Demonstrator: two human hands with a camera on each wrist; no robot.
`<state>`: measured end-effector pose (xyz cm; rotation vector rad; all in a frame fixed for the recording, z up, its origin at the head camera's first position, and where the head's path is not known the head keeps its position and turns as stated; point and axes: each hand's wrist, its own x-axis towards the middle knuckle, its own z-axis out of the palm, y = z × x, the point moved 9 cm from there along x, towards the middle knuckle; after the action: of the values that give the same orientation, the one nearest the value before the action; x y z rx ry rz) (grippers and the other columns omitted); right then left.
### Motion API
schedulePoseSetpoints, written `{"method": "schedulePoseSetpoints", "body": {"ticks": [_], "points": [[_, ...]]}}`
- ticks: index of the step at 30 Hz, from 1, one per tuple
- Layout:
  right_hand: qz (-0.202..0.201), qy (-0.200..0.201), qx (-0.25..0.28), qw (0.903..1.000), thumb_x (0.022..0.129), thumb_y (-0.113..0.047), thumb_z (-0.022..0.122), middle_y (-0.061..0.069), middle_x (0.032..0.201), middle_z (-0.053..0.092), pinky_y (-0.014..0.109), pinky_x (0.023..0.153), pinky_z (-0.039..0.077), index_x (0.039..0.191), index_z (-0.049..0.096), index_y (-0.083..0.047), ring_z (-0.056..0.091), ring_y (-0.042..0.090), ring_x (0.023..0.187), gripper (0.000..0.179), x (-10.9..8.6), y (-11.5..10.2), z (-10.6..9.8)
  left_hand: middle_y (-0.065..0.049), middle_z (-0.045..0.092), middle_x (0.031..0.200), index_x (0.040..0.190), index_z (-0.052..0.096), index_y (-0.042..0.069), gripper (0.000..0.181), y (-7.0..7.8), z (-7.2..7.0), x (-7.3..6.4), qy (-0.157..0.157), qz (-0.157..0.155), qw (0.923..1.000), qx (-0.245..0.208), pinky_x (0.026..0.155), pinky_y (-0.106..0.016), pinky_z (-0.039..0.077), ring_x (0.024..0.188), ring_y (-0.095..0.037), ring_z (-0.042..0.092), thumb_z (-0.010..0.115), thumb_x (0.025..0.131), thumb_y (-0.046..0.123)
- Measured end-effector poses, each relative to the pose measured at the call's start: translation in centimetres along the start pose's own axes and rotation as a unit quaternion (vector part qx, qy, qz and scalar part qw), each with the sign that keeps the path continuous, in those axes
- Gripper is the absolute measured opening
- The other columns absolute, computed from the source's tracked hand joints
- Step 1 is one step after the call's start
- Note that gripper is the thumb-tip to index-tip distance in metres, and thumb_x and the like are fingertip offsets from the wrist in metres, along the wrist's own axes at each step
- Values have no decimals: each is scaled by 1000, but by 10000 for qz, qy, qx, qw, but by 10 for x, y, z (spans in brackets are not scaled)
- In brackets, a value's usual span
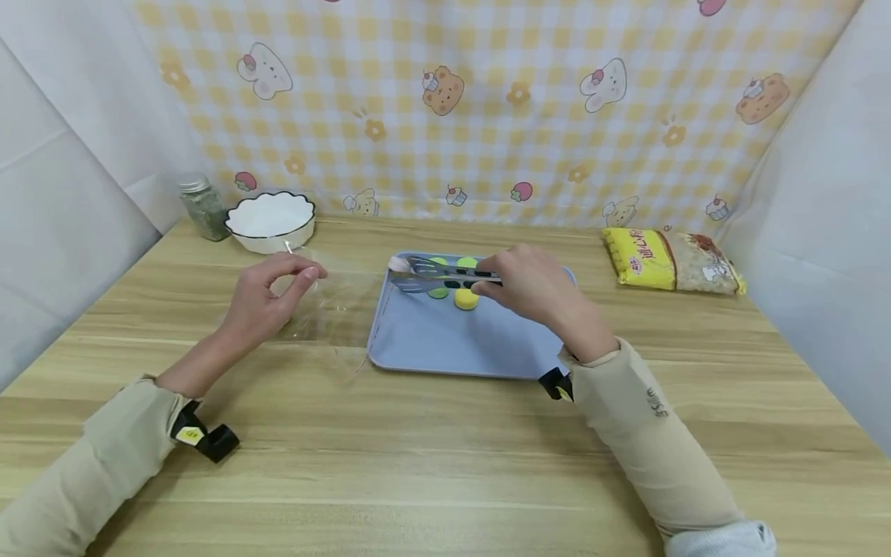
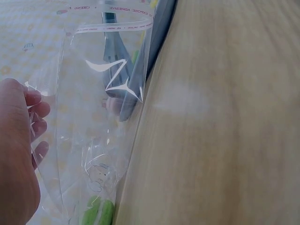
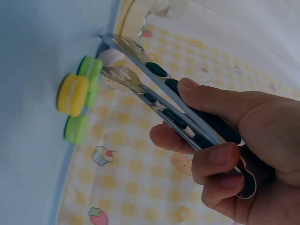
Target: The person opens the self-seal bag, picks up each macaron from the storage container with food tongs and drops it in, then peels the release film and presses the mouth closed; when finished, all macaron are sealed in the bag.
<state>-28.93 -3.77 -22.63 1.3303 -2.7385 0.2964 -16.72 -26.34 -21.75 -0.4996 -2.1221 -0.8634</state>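
Observation:
My left hand (image 1: 267,298) pinches a clear plastic bag (image 2: 93,140) with a printed adhesive strip; its mouth faces the blue tray (image 1: 445,348). In my right hand (image 1: 536,290) are metal tongs (image 1: 448,277) with dark grips. Between the tong tips sits a pale pinkish macaron (image 3: 111,57), partly hidden by them, at the tray's left edge near the bag mouth. Several green macarons (image 3: 76,128) and a yellow macaron (image 3: 72,95) lie on the tray. Another green macaron (image 2: 98,211) shows at the bag's far end, seemingly inside it.
At the back left stand a white scalloped bowl (image 1: 271,220) and a glass jar (image 1: 203,207) with a metal lid. A yellow food packet (image 1: 671,261) lies at the back right. A checked curtain (image 1: 487,139) hangs behind the wooden table (image 1: 418,464).

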Motion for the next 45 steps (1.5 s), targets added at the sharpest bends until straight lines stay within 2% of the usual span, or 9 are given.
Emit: {"method": "schedulePoseSetpoints", "body": {"ticks": [6,12,17,21,27,31,36,40,45], "points": [[113,31,9,9999,88,-34,64,6,86,67,29,54,39,115,67,-8,51,17,63,38,4,10,7,-18,66,82,86,67,-9,9,-1,1,-1,-37,-41,10000,27,79,-14,41,85,-2,57,58,84,-13],[107,15,243,9996,89,-32,64,5,84,65,28,54,38,113,68,-7,49,17,63,35,7,13,12,-17,66,83,86,67,-8,9,-4,1,-1,-38,-45,10000,17,81,-15,41,85,-5,58,58,87,-8],[16,183,520,9985,88,-28,65,10,96,68,28,54,37,112,68,-4,50,16,61,33,7,16,8,-17,66,83,86,67,-8,10,-9,2,-3,-27,-25,10000,18,80,-14,41,85,-3,57,59,84,-12],[-27,348,825,9960,89,-24,65,13,93,68,29,54,38,113,66,-1,50,16,58,33,1,21,-8,-16,67,83,86,67,-7,11,-14,3,-5,-32,-43,10000,42,80,-14,41,85,-4,57,59,83,-13],[112,954,879,9915,89,-27,65,11,90,68,31,53,37,113,67,-3,40,16,48,34,-26,30,-61,-16,67,83,86,67,-7,11,-13,3,-4,-35,-77,9999,82,79,-14,41,85,-3,57,59,83,-14],[-547,1153,1025,9865,88,-25,66,3,73,65,27,48,34,111,69,-6,28,10,41,30,-44,12,-84,-18,66,83,85,66,-8,12,-6,1,-2,-19,-111,9999,33,75,-14,40,84,-1,56,56,84,-15],[-1615,841,1105,9770,87,-23,67,-6,62,60,24,44,34,107,71,-8,32,3,39,25,-52,-25,-80,-20,65,82,84,64,-10,13,-2,1,0,-23,-163,9999,41,72,-15,39,83,0,54,52,86,-14],[-1694,427,962,9799,87,-26,66,-7,62,60,24,43,33,109,70,-8,32,3,41,28,-48,-47,-61,-20,64,81,83,64,-10,13,0,0,0,-40,-166,9998,55,71,-15,38,82,0,54,52,87,-14],[-1792,365,580,9814,87,-28,67,-4,66,62,23,47,37,105,71,-9,40,2,46,26,-42,-73,-42,-20,64,81,84,64,-10,13,1,0,0,-28,-138,9999,15,71,-15,38,81,-2,54,52,87,-13]]}}
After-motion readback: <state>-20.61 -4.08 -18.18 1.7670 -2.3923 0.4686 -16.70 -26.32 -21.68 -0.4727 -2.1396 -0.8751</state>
